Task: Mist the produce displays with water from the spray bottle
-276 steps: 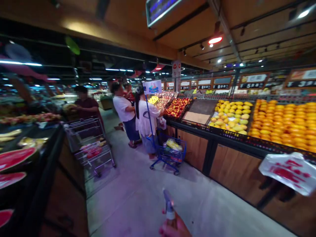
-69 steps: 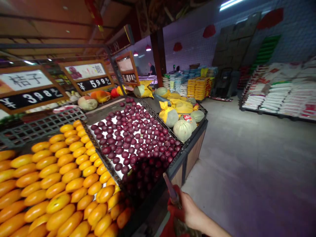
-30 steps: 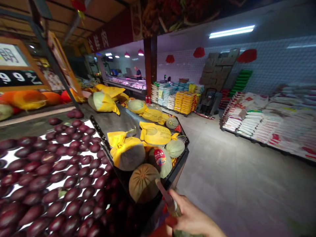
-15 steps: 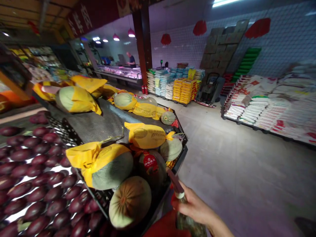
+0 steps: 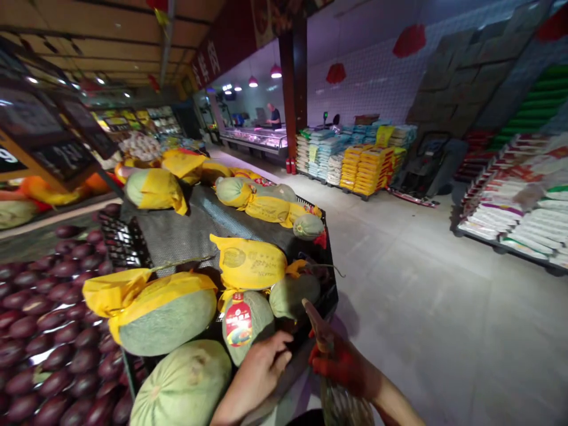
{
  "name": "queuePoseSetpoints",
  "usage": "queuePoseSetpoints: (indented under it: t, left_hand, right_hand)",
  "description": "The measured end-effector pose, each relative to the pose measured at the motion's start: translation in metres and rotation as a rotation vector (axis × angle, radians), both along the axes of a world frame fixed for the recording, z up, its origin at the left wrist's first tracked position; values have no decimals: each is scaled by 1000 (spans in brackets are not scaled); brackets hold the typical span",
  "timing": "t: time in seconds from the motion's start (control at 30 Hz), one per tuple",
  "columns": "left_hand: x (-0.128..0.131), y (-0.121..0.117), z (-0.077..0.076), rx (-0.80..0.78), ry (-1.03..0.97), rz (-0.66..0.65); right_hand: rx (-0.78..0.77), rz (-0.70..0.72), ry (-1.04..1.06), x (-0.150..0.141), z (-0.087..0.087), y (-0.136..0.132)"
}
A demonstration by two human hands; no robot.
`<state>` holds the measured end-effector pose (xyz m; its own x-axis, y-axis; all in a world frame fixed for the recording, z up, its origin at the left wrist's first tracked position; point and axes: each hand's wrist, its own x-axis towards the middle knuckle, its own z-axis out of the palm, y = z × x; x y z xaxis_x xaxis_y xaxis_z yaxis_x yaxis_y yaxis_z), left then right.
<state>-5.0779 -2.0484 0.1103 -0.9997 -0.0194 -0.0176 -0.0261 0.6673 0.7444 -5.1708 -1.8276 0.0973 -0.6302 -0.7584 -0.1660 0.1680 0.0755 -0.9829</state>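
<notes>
My left hand [image 5: 261, 370] is low at the crate's near end, against the lower right of a netted melon [image 5: 260, 325] with a red label. Its fingers are bent and a little apart, with nothing visible in them. In shadow to the right, my right hand [image 5: 344, 361] is closed around the brownish neck of a clear plastic bag [image 5: 339, 399]; I cannot make out its contents. Left of my left hand lies a pale green melon [image 5: 184, 381]. Behind it is a melon half wrapped in yellow [image 5: 164, 319]. A smaller green melon [image 5: 295, 296] lies above both hands.
The black crate [image 5: 331, 284] holds more yellow-wrapped melons [image 5: 252, 263] on dark mesh. Dark purple round produce [image 5: 75, 331] is heaped on the left. Grey floor [image 5: 426, 296] runs along the right, towards stacked sacks [image 5: 523, 207] and a meat counter with a person [image 5: 274, 116] behind it.
My left hand has come into view beside the labelled melon. The near melons sit lower and further left in view. My right hand still grips the bag, its neck now tilted.
</notes>
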Motion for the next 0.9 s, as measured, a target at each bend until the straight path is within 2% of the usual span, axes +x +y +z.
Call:
queuePoseSetpoints:
  t: [0.1, 0.17, 0.2, 0.33, 0.47, 0.63, 0.9]
  left_hand:
    - [-33, 12, 6, -41, 255, 337]
    - [-59, 23, 0, -144, 392, 510]
    - [-73, 28, -4, -190, 428, 557]
    - [-121, 46, -22, -343, 464, 607]
    - [-149, 56, -32, -537, 389, 648]
    - [-155, 60, -36, -712, 303, 693]
    - [-156, 60, -38, -820, 330, 707]
  right_hand:
    - [-16, 99, -26, -21, 0, 18]
    - [-46, 165, -48, -33, 2, 29]
    - [-57, 190, -51, -39, 2, 35]
    - [-47, 209, -31, -62, 0, 64]
    - [-43, 188, -55, -83, -9, 95]
    - [-52, 163, -79, -107, -18, 123]
    - [0, 192, -105, -151, -33, 136]
